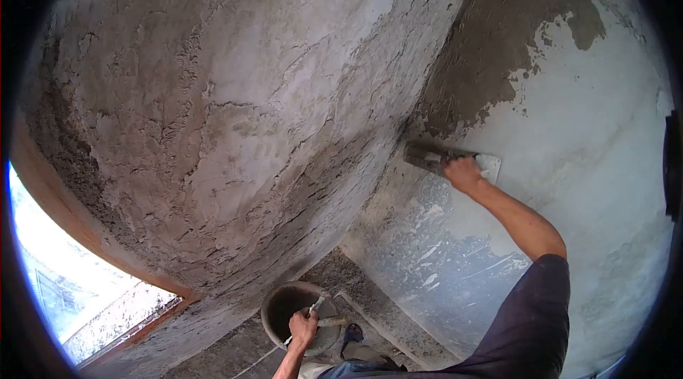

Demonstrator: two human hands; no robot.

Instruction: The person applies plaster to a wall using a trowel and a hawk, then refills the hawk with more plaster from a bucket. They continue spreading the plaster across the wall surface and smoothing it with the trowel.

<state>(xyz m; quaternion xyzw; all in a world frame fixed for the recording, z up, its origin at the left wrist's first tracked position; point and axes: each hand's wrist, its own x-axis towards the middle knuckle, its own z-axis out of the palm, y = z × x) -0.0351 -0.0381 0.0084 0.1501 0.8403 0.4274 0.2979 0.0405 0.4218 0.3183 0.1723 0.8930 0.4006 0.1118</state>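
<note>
My right hand (464,173) grips a plastering trowel (425,156), its flat blade against the right-hand wall (569,123) close to the inner corner. Dark wet plaster (498,30) covers that wall above the trowel, with a ragged edge against the smooth pale surface. Low at the centre, my left hand (304,326) is closed around a thin, pale, stick-like tool (317,303) over a bucket (270,316). The fingers hide much of this tool, and I cannot tell its kind. A light-brown handle-like piece (332,321) shows just right of the hand.
A rough, cracked plaster wall (235,116) fills the left side and meets the right wall in a corner. At lower left is a bright window opening (78,294) with an orange-brown frame (135,272). A sandalled foot (352,334) stands on the floor beside a low ledge (391,322).
</note>
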